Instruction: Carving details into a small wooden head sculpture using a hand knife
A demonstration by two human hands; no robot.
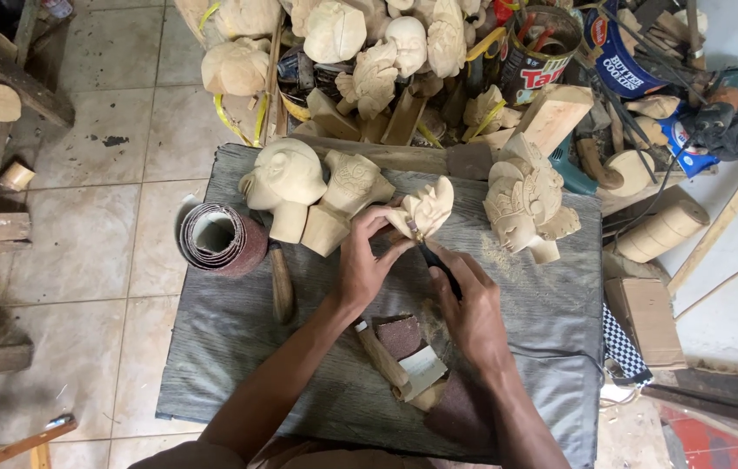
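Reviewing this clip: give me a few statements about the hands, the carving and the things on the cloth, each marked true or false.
1. The left hand holds a small pale wooden carving. True.
2. The right hand is empty. False: it holds a dark-handled carving tool against the carving.
3. A roll of sandpaper lies left of the hands. True.
4. The work surface is bare metal. False: it is a grey cloth.
5. A wooden head carving stands beyond the left hand. True.
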